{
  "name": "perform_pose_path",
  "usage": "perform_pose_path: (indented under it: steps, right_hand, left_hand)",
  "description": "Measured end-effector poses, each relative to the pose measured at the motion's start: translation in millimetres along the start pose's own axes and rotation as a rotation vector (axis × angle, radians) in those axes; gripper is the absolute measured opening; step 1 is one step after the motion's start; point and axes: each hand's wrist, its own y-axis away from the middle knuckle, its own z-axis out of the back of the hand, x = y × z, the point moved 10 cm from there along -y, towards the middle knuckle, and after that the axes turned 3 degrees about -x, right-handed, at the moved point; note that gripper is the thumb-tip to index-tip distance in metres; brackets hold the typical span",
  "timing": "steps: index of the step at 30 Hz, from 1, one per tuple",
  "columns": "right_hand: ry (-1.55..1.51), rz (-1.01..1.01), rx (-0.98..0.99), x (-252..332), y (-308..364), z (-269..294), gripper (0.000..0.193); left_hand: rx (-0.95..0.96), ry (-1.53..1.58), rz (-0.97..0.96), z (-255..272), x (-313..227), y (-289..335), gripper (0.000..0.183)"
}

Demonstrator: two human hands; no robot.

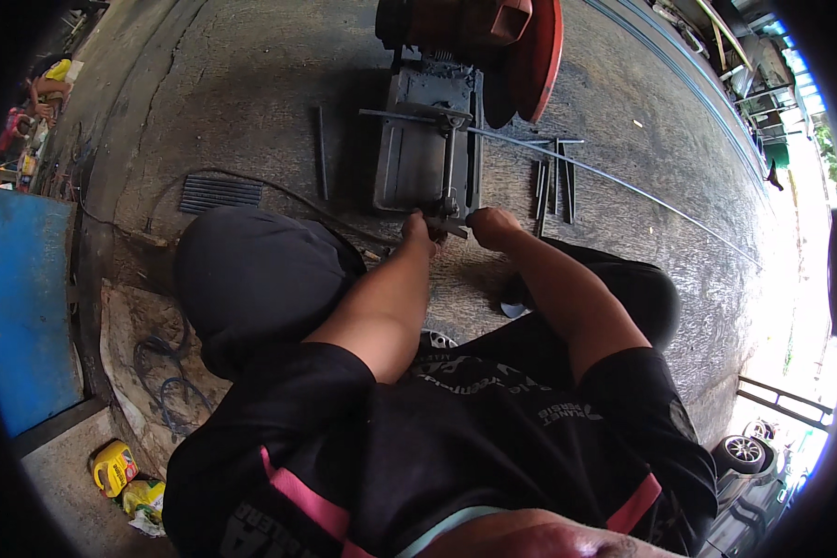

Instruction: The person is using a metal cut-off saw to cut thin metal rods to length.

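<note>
A cut-off saw with a red blade guard (547, 60) stands on the ground before me. Across its metal base (388, 177) lies a long thin metal rod (614, 180), which passes through the vise (451, 121) and runs far out to the right. At the near end of the vise screw (450, 172), my left hand (420, 232) is closed around the flat vise handle (451, 229). My right hand (496, 229) is closed just right of that handle, by the front corner of the base. What its fingers hold is hidden.
A row of short cut metal bars (220, 193) lies left, near a dark cable (293, 197). One bar (322, 153) lies beside the saw, with several metal pieces (556, 177) at right. A blue panel (28, 307) stands far left. Another person's arm (51, 88) shows at upper left.
</note>
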Motion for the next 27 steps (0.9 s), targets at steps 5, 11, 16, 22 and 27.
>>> perform_pose_path:
  steps: [5,11,16,22,27]
  right_hand:
    - [0.043,-0.015,0.083,22,-7,-26,0.026]
    - [-0.161,-0.073,-0.327,0,-10,21,0.029]
    - [-0.214,0.245,-0.309,19,-5,28,0.042]
    - [-0.093,0.219,-0.113,20,-3,10,0.042]
    - [-0.132,0.008,-0.075,20,3,24,0.032]
  left_hand:
    - [-0.088,-0.004,-0.266,14,-27,18,0.028]
    - [0.1,-0.485,0.048,-11,16,8,0.026]
    - [0.358,-0.122,0.129,-28,24,7,0.026]
    - [0.252,0.074,0.114,-19,20,8,0.033]
    - [0.087,0.087,0.047,-15,15,6,0.032]
